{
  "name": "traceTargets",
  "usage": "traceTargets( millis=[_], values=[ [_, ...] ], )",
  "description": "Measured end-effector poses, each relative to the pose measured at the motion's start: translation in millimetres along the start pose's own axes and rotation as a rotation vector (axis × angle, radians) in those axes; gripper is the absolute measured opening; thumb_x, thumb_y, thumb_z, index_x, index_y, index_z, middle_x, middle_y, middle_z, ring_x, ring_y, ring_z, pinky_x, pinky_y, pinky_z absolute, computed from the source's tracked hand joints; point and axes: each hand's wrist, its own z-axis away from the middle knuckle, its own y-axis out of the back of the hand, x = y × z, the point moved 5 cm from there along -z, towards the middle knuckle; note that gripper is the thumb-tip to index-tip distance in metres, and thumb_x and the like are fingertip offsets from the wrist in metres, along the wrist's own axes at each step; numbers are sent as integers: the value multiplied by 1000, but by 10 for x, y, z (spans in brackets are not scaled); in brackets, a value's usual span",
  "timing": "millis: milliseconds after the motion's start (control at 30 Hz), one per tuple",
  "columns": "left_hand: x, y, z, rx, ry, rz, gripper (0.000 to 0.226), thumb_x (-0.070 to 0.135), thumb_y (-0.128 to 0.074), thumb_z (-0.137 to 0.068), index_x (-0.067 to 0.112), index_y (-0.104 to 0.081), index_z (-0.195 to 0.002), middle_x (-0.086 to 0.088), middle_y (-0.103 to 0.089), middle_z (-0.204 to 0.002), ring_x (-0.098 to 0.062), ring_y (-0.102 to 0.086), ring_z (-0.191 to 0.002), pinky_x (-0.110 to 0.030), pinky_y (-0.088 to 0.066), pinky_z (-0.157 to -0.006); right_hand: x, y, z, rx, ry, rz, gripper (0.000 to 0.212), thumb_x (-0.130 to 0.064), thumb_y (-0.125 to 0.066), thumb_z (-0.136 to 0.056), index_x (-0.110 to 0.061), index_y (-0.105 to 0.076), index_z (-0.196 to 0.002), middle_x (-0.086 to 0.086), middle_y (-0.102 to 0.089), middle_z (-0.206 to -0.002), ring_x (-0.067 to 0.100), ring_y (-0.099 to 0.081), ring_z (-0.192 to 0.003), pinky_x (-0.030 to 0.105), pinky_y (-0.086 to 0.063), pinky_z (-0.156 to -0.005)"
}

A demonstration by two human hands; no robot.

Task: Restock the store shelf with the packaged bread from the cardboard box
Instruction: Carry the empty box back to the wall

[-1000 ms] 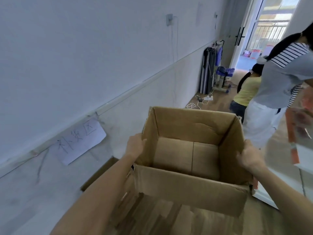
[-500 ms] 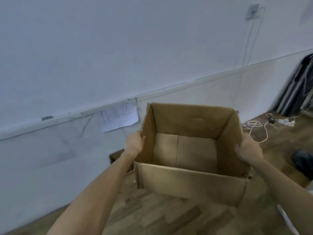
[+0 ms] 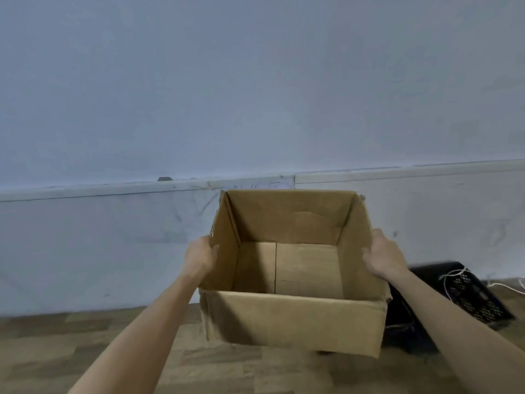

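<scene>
Head view, close, downward toward wall (image 3: 255, 109)

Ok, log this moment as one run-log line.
cardboard box: empty, held above floor | left hand: grips left wall | right hand: grips right wall | black crate: on floor, right

Your open brown cardboard box (image 3: 292, 280) hides all but the top strip of the white paper sheet (image 3: 257, 186) on the wall, so you cannot read its faint writing. Your right forearm and the box cover part of the black perforated plastic crate (image 3: 466, 291) on the wooden floor, and the white cord (image 3: 505, 287) beside it is cut off by the right edge. Your left hand (image 3: 199, 255) and right hand (image 3: 383, 255) show only their backs, the fingers of each grip lost against the box walls.
</scene>
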Motion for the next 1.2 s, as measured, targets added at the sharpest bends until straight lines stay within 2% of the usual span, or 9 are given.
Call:
traceTargets(
  millis=[100, 233, 467, 567, 700, 800, 1000, 1100, 1200],
  values=[
    [-159, -4, -219, 15, 31, 15, 37, 27, -51, -102, 4, -53, -131, -16, -64, -120, -33, -60, -111, -38, -47, -91, -269, -69, -276, -1, 55, 14, 27, -18, -55, -96, -8, -43, -118, 20, -62, -109, 39, -60, -101, 36, -42, -74],
    [-254, 2, -531, 5, 39, 27, 37, 27, -50, -102, 4, -53, -131, -17, -64, -121, -34, -60, -113, -40, -48, -94, -531, -150, -568, -4, 68, 18, 19, -18, -53, -96, -13, -41, -110, 18, -62, -108, 37, -59, -96, 38, -47, -77],
    [-465, -70, -941, 3, 88, 39, 39, 27, -51, -102, 3, -52, -133, -18, -63, -122, -34, -60, -113, -40, -48, -94, -839, -373, -1001, -47, 85, 65, 27, -19, -54, -97, -8, -43, -119, 17, -59, -105, 34, -56, -92, 35, -41, -73],
    [-520, -113, -1059, 5, 113, 26, 41, 26, -51, -102, 2, -51, -135, -19, -62, -125, -35, -58, -116, -40, -46, -96, -937, -482, -1169, -64, 107, 77, 32, -19, -55, -96, -7, -43, -123, 21, -60, -110, 39, -59, -99, 37, -44, -75],
    [-558, -200, -1251, -9, 134, 18, 38, 25, -52, -102, 2, -54, -131, -19, -64, -120, -34, -60, -111, -39, -48, -92, -980, -632, -1365, -88, 93, 89, 35, -19, -55, -96, -6, -42, -125, 23, -59, -113, 41, -59, -102, 40, -47, -81],
    [-542, -308, -1376, -24, 146, 15, 37, 26, -51, -102, 2, -55, -130, -19, -64, -121, -34, -60, -112, -40, -48, -92, -951, -721, -1534, -108, 64, 88, 37, -18, -55, -96, -7, -41, -128, 21, -59, -114, 40, -58, -102, 38, -45, -78],
    [-506, -565, -1681, -40, 207, 49, 32, 24, -53, -101, 3, -58, -125, -19, -66, -115, -35, -62, -106, -39, -49, -87, -972, -933, -1982, -167, 65, 86, 39, -18, -53, -98, -7, -40, -134, 9, -53, -96, 35, -59, -94, 37, -45, -75],
    [-489, -705, -1856, -59, 247, 57, 30, 24, -53, -101, 4, -58, -122, -17, -65, -114, -33, -62, -105, -36, -47, -83, -1000, -1090, -2259, -198, 77, 86, 46, -18, -52, -100, -8, -34, -142, 0, -50, -82, 27, -56, -82, 37, -46, -72],
    [-471, -827, -2052, -72, 267, 57, 29, 24, -52, -100, 5, -59, -120, -16, -66, -111, -32, -62, -101, -37, -48, -82, -1000, -1250, -2502, -232, 77, 98, 49, -18, -51, -101, -6, -32, -145, 5, -54, -88, 29, -60, -90, 38, -50, -78]
  ],
)
